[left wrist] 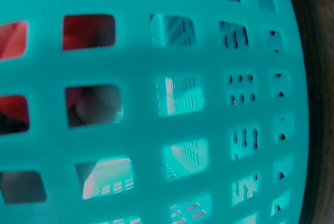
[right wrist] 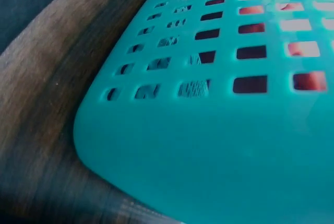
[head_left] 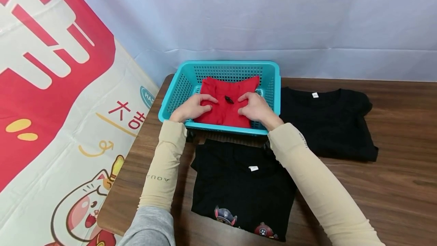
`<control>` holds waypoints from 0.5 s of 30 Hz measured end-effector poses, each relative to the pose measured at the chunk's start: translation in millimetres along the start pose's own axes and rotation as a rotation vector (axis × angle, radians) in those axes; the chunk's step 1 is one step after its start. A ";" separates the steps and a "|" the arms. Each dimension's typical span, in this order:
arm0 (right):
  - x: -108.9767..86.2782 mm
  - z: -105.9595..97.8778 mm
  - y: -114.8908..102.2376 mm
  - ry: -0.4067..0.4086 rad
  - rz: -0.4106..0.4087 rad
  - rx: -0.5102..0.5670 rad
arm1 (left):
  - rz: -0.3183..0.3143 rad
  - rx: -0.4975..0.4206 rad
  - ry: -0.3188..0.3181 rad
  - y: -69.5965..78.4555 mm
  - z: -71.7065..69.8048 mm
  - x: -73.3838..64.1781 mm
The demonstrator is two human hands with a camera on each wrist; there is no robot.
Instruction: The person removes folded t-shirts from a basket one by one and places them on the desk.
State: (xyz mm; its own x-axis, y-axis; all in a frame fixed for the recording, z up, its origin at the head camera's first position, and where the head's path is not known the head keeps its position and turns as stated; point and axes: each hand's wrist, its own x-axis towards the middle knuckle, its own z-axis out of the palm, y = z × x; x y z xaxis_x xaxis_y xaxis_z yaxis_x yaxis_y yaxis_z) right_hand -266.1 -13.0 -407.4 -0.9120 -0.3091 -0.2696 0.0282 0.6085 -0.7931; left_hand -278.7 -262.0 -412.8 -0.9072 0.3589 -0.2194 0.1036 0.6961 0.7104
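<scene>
A folded red garment (head_left: 228, 111) with a small dark mark in its middle lies in a turquoise plastic basket (head_left: 235, 128). My left hand (head_left: 194, 107) reaches over the basket's front left side, its thumb and forefinger spread on the garment's left part. Over the right part, my right hand (head_left: 255, 108) touches the red cloth with bent, relaxed fingers. Both hands' remaining fingers are largely hidden. The left wrist view is filled by the perforated basket wall (left wrist: 141, 62), with red cloth and a bit of hand behind its holes. In the right wrist view the basket's wall (right wrist: 209, 145) also dominates.
In front of the basket, a folded black T-shirt (head_left: 239, 189) with cartoon prints lies on the wooden table (head_left: 406, 132). Another black T-shirt (head_left: 327, 124) lies right of the basket. A pale curtain (head_left: 290, 18) hangs behind; a printed banner (head_left: 68, 124) stands left.
</scene>
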 end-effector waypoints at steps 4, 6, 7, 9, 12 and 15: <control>-2.6 0.7 -0.3 0.017 -0.035 -0.015 | 0.008 -0.004 -0.002 0.1 -0.6 -0.6; -3.5 1.0 -0.3 0.023 -0.055 -0.012 | 0.008 -0.004 -0.001 0.2 -0.6 -0.8; -3.6 1.0 -0.2 0.024 -0.064 -0.011 | 0.007 -0.005 -0.001 0.5 -0.6 -1.0; -3.5 1.2 0.2 0.030 -0.078 -0.006 | -0.003 -0.007 0.003 0.8 -0.7 -1.2; -3.2 1.5 0.8 0.041 -0.094 -0.007 | -0.018 -0.013 0.011 1.6 -0.9 -1.5; -3.1 1.9 1.1 0.064 -0.108 -0.008 | -0.030 -0.016 0.029 2.1 -0.9 -2.3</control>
State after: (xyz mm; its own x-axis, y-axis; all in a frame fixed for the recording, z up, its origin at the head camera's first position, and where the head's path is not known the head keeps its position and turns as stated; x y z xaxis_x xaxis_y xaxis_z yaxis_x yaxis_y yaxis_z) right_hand -262.4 -12.7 -408.5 -0.9337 -0.3262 -0.1474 -0.0746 0.5802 -0.8111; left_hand -276.8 -262.0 -410.1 -0.9214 0.3194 -0.2212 0.0698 0.6962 0.7145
